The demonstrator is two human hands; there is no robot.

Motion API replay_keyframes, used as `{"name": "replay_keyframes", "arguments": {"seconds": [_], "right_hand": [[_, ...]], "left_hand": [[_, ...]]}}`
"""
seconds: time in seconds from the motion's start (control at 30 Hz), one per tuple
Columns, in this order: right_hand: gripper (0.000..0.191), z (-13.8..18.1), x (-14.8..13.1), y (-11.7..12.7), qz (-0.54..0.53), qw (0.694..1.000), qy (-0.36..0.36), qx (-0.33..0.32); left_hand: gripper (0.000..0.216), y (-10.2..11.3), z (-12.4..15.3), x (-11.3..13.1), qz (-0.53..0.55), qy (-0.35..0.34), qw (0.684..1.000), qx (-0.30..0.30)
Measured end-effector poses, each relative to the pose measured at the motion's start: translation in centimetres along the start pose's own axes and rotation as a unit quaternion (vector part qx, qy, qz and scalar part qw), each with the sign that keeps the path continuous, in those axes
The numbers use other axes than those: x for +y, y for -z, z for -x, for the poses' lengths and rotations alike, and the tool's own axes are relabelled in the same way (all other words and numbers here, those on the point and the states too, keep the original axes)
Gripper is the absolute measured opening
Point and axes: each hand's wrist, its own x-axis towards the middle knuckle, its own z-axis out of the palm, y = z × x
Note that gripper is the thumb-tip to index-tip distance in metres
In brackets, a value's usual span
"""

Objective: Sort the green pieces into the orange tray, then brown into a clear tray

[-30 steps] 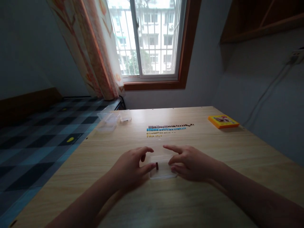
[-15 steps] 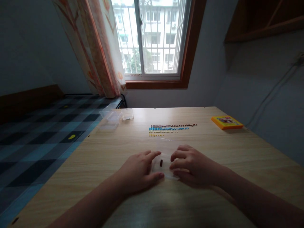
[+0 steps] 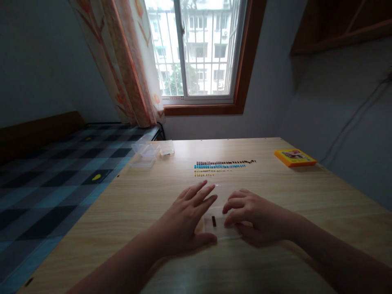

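Note:
A small dark brown brick (image 3: 213, 221) lies on a clear, flat plastic piece (image 3: 221, 232) between my hands, low over the table. The plastic's outline is faint, and I cannot tell whether it is a lid or a shallow box. My left hand (image 3: 187, 218) is open at its left side, fingers spread toward the far end and the thumb by the near edge. Curled fingers and thumb of my right hand (image 3: 252, 216) hold the plastic's right side. Beyond lie several rows of tiny brown pieces (image 3: 214, 163), blue pieces (image 3: 211, 166) and yellow pieces (image 3: 202, 175).
Clear plastic boxes (image 3: 143, 157) stand at the table's far left corner. A flat yellow-orange box (image 3: 295, 158) lies at the far right. The wooden table (image 3: 137, 212) borders a bed (image 3: 82, 175) with a checked cover on the left.
The plastic piece and brown brick have come slightly nearer and to the right, with the brick's tilt changed. My left fingers have lifted and spread; my right hand has shifted slightly right.

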Motion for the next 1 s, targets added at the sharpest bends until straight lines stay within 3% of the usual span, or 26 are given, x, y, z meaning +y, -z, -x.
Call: {"name": "replay_keyframes", "arguments": {"seconds": [0.33, 0.63, 1.0], "right_hand": [[0.033, -0.1, -0.5, -0.5, 0.015, 1.000, 0.001, -0.006], [0.020, -0.9, -1.4, -1.6, 0.076, 0.997, -0.001, -0.003], [0.021, -2.0, -2.5, -2.2, 0.093, 0.994, -0.052, 0.009]], "left_hand": [[0.099, -1.7, -0.2, -1.4, 0.068, 0.043, 0.991, -0.107], [0.096, -1.9, -0.4, -1.6, 0.103, 0.031, 0.990, -0.094], [0.094, -2.2, -0.4, -1.6, 0.117, 0.020, 0.990, -0.075]]}}
